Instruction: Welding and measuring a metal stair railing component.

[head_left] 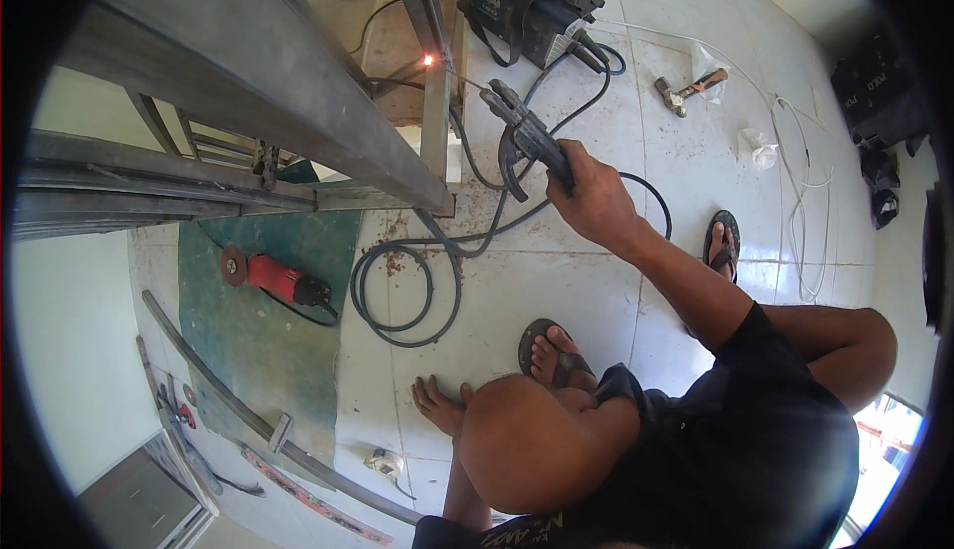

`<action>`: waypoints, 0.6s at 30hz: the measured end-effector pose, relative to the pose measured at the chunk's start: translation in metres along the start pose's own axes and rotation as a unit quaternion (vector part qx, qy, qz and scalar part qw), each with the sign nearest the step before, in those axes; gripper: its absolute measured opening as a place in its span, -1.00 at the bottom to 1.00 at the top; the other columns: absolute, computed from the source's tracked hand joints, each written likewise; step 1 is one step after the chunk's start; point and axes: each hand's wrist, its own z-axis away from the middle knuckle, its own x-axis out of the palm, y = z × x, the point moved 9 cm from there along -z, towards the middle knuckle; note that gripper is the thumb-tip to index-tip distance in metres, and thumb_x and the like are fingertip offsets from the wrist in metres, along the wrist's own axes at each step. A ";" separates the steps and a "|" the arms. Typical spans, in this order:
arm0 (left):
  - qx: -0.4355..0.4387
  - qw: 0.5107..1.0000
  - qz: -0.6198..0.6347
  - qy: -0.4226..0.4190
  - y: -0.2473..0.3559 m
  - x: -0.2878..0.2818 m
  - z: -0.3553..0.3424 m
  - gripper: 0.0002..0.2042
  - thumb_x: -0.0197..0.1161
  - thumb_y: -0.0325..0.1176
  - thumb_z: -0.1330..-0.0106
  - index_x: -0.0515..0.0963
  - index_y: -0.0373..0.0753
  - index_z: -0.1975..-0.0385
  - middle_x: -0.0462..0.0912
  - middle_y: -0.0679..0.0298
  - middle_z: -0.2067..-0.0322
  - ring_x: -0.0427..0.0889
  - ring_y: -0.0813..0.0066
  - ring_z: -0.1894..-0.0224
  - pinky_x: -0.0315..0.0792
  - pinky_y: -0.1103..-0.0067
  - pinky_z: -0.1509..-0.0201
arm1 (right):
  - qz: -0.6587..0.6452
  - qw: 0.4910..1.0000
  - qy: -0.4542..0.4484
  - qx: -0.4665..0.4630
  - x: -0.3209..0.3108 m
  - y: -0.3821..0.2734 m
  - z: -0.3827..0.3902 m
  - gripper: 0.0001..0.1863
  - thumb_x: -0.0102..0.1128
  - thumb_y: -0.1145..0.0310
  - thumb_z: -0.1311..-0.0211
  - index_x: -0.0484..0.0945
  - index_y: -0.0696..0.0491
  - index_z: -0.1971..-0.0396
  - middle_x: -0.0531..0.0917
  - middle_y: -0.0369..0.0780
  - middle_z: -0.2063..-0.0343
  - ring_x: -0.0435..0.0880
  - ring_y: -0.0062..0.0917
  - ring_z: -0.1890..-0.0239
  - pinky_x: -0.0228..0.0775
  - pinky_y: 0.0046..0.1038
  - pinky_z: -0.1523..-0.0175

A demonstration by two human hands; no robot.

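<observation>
Steadily, with fingers of the right hand (596, 198) wrapped round the holder (531, 136) right of the frame (288, 77), best feed the rod (465, 79) evenly toward the glow (428, 60) on the frame's upright (435, 132). Left hand (440, 408) on the frame's near side, fingers spread, apparently empty: safest there.

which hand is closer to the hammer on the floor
Right. The right hand grips the electrode holder, below and left of the hammer in view; the left hand is much farther off, beside a bent knee.
</observation>
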 end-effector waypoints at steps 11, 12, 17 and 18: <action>0.006 1.000 0.017 0.004 -0.002 0.004 0.001 -0.37 0.14 0.07 -0.08 0.26 -0.27 -0.05 0.21 -0.01 -0.13 0.13 -0.09 -0.21 0.14 0.06 -0.19 | -0.018 1.000 -0.015 -0.020 0.001 0.001 -0.001 -0.60 0.12 0.46 -0.04 0.27 0.16 0.09 0.54 0.00 0.51 0.56 -0.11 0.48 0.38 -0.22 0.39; 0.006 1.000 0.017 0.004 -0.002 0.004 0.001 -0.37 0.14 0.07 -0.08 0.26 -0.27 -0.05 0.21 -0.01 -0.13 0.13 -0.09 -0.21 0.14 0.06 -0.19 | -0.029 0.999 -0.014 -0.021 0.002 0.000 -0.002 -0.60 0.12 0.45 -0.05 0.27 0.16 0.09 0.53 -0.01 0.51 0.56 -0.11 0.48 0.38 -0.22 0.39; -0.002 1.000 0.026 -0.002 -0.005 0.004 0.002 -0.37 0.14 0.07 -0.08 0.26 -0.27 -0.05 0.21 -0.01 -0.12 0.13 -0.08 -0.20 0.15 0.06 -0.19 | -0.024 1.000 -0.017 -0.004 0.003 0.000 -0.003 -0.61 0.12 0.46 -0.05 0.27 0.16 0.09 0.54 -0.01 0.51 0.55 -0.11 0.49 0.38 -0.23 0.39; 0.001 1.000 0.024 -0.001 -0.004 0.004 0.002 -0.37 0.14 0.07 -0.08 0.26 -0.27 -0.05 0.21 -0.01 -0.12 0.13 -0.08 -0.20 0.15 0.06 -0.19 | -0.022 1.000 -0.016 -0.002 0.003 0.001 -0.003 -0.61 0.12 0.46 -0.05 0.28 0.15 0.10 0.54 0.00 0.51 0.55 -0.10 0.49 0.38 -0.22 0.39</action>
